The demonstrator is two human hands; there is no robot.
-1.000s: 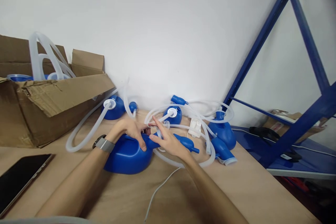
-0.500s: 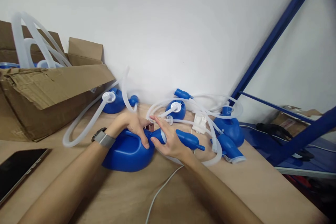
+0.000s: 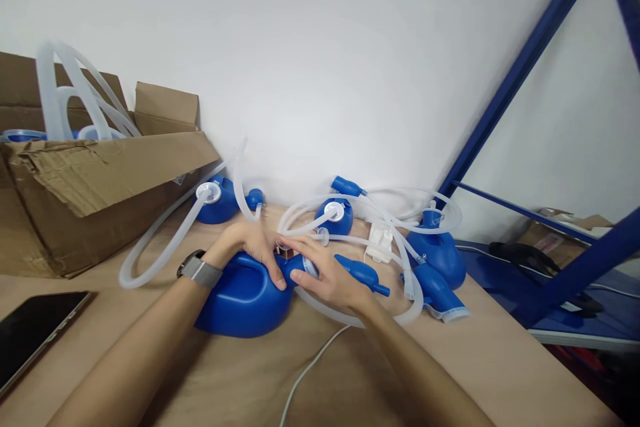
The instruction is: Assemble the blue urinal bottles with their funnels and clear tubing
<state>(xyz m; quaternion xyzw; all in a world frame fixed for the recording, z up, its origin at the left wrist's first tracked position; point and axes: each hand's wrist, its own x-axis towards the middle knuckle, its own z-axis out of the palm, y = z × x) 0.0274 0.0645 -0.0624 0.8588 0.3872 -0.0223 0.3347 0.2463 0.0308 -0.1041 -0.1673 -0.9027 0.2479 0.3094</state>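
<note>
A: The rounded blue plastic vessel point(image 3: 243, 294) is lying on the brown paper-covered table point(image 3: 500, 360); the left hand point(image 3: 253, 250) is clamping its neck, and the right hand point(image 3: 327, 277) is closing round the blue-and-white connector point(image 3: 306, 267).

B: Risk: the looping translucent silicone tube point(image 3: 350, 317) is snagging neighbouring blue bulbs point(image 3: 435, 253), likely dragging them.

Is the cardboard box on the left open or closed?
Open. The box's flaps stand spread apart, and clear tubes rise out of its top.
</note>
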